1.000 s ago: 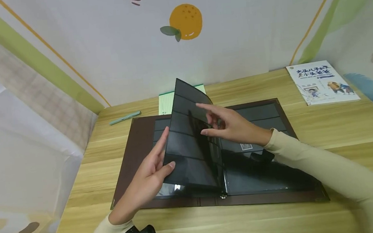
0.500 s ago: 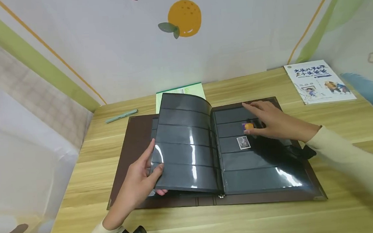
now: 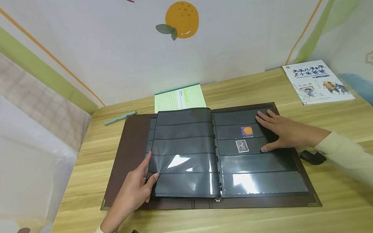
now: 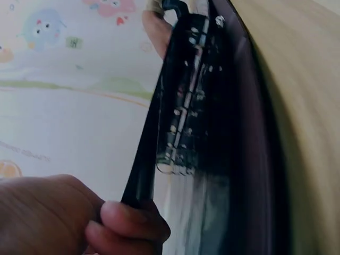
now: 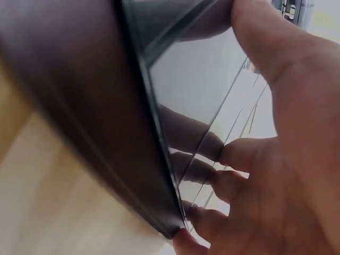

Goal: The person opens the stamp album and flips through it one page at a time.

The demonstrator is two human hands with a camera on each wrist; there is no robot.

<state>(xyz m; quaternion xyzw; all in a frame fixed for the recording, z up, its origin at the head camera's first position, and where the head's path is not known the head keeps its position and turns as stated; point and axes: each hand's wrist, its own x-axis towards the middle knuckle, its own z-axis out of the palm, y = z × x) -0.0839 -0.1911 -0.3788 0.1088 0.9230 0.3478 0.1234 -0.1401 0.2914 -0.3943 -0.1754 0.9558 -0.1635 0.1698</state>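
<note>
An open brown stamp album (image 3: pixel 133 141) lies on the wooden desk, its black pocket pages spread out. My left hand (image 3: pixel 146 176) pinches the outer edge of the left page (image 3: pixel 183 148), thumb on top; the left wrist view shows the thumb (image 4: pixel 127 218) on that page edge (image 4: pixel 180 106). My right hand (image 3: pixel 275 132) rests flat with straight fingers on the right page (image 3: pixel 260 176). Just left of its fingers sit a purple stamp with an orange disc (image 3: pixel 247 131) and a grey stamp (image 3: pixel 241 145). In the right wrist view the fingers (image 5: pixel 228 154) lie on the glossy page (image 5: pixel 202 79).
Behind the album are a green notepad (image 3: pixel 179 98) and a pale green pen (image 3: pixel 120 118). A children's book (image 3: pixel 317 81) lies at the back right. Printed backdrop walls enclose the desk (image 3: pixel 344 128) on three sides.
The raised page has swung down to the left and now lies nearly flat. My right hand left it and moved onto the right page, uncovering the two stamps.
</note>
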